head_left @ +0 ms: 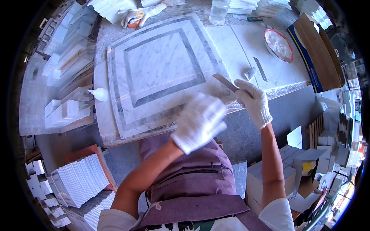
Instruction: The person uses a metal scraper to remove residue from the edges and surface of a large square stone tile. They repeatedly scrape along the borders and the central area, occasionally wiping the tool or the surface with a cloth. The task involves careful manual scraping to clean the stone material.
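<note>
Head view. A square marble panel (162,73) with two darker grey inlaid frames lies on the stone workbench (269,73) and fills the centre of the view. The left hand (200,122), in a white knit glove and motion-blurred, lies over the panel's corner at 5 o'clock; whether its fingers are spread or curled cannot be told. The right hand (253,103), also gloved, is at 3 o'clock of that corner, fingers closed around a flat metal blade (227,82) whose free end points to 10 o'clock and lies on the panel's edge. At 1 o'clock of the right hand are a red-rimmed bowl (278,45) and a clear plastic bottle (219,11). Spare gloves (140,15) lie at 12 o'clock of the panel. Stacked white tiles (83,181) sit at 7 o'clock.
</note>
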The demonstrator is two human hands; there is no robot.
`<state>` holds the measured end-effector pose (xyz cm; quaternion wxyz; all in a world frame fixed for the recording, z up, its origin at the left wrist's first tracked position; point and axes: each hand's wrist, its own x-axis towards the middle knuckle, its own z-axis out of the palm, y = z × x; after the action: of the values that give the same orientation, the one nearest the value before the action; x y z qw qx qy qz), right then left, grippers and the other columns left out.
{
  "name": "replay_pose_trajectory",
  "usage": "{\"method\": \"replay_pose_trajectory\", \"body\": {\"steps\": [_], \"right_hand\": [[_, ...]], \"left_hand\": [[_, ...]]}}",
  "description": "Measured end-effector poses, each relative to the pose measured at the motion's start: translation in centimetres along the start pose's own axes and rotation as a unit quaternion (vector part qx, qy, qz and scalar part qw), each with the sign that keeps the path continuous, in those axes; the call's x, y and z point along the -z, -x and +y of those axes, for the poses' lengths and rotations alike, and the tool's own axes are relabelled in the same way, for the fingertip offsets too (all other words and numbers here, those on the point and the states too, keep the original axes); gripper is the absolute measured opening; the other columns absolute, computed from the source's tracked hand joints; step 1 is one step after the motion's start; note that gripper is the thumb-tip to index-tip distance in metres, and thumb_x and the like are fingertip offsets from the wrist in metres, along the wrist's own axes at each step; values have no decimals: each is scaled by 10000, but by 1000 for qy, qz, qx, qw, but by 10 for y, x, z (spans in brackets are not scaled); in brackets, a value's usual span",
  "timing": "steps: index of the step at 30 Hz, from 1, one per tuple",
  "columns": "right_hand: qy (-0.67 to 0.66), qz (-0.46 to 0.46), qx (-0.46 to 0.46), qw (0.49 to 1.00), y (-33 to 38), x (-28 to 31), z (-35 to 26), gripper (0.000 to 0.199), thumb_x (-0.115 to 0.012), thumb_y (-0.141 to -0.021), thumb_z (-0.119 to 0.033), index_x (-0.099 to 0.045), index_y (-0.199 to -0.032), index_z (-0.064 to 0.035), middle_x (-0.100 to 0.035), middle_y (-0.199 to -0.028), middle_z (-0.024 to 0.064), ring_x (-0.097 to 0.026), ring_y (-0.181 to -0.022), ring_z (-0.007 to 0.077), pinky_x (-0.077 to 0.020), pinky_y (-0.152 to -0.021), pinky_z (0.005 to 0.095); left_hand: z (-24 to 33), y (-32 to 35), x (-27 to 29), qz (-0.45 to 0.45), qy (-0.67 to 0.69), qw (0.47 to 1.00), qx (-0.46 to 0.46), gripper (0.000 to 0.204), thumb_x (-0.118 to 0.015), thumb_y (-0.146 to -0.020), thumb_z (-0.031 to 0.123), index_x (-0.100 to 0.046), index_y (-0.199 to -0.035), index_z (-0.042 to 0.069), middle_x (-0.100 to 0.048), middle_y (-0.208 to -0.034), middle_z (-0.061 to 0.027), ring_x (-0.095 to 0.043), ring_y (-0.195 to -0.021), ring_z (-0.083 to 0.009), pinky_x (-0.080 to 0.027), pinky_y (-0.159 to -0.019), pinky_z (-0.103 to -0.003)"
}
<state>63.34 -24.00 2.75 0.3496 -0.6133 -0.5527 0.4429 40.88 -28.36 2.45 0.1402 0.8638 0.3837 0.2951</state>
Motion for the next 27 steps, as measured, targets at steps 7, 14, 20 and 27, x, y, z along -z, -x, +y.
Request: {"method": "replay_pose_trajectory", "body": {"steps": [7,14,20,27], "right_hand": [[171,-60,108,978,-22,-18,-10,286,-620,-904,-134,-723,-1157,-49,-715,-948,125,-679,-806,231,-524,-776,330],[222,-80,166,957,-32,-16,-11,262,-637,-908,-132,-739,-1138,-61,-671,-895,122,-650,-800,250,-511,-761,350],[239,-107,184,947,-35,-13,-10,267,-649,-912,-123,-739,-1158,-72,-670,-926,123,-643,-802,269,-511,-762,363],[249,-129,213,936,-45,-15,-6,267,-659,-917,-126,-740,-1167,-81,-667,-933,137,-647,-806,271,-521,-756,367]], "left_hand": [[-40,37,-3,49,-211,976,14,386,-705,-862,305,-662,-1191,107,-624,-1203,-98,-588,-1153,-298,-465,-1034,-490],[-41,38,-12,81,-221,972,18,335,-714,-848,286,-701,-1131,107,-653,-1197,-84,-611,-1133,-297,-473,-1014,-471],[-41,39,-13,77,-229,970,17,358,-718,-851,306,-688,-1152,113,-635,-1212,-88,-598,-1148,-286,-476,-1020,-464],[-41,39,-13,82,-224,971,19,343,-706,-858,285,-692,-1152,111,-648,-1209,-89,-607,-1144,-299,-473,-1009,-473]]}}
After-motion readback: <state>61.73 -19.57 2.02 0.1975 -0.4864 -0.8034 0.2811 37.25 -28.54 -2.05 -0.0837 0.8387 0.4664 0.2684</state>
